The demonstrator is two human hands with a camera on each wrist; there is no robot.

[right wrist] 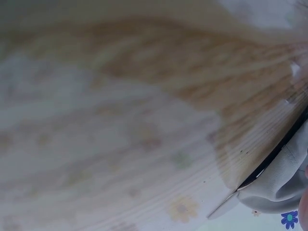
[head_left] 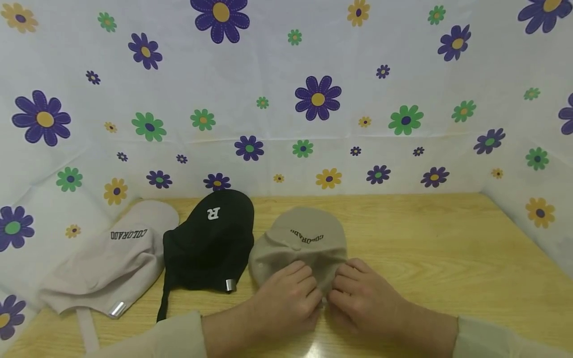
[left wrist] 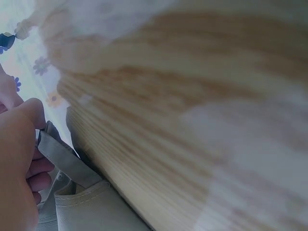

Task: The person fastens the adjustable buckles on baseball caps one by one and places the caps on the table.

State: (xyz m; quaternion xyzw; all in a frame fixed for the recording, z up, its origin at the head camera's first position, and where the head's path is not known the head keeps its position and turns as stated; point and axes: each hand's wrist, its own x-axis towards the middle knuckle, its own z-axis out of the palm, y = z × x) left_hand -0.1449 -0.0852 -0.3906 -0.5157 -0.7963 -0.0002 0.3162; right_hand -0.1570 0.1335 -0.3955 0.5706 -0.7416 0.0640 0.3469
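A khaki baseball cap (head_left: 309, 221) lies on the table, its "COLORADO" lettering upside down and its brim toward the back. My left hand (head_left: 288, 293) grips the cap's near edge. The left wrist view shows those fingers curled at the cap's back strap (left wrist: 72, 161). Close beside it, my right hand (head_left: 369, 298) has its fingers curled on the same edge, to the right. Only a sliver of the right hand shows in the right wrist view, next to the cap's fabric (right wrist: 274, 185). Both hands hide the fastening in the head view.
A black cap (head_left: 215, 253) with a white "R" lies left of the khaki one. Beyond it is a pale pinkish cap (head_left: 118, 263), also marked "COLORADO". Both have metal buckles and straps toward me. A flower-print cloth (head_left: 268, 64) hangs behind the wooden table (head_left: 429, 243).
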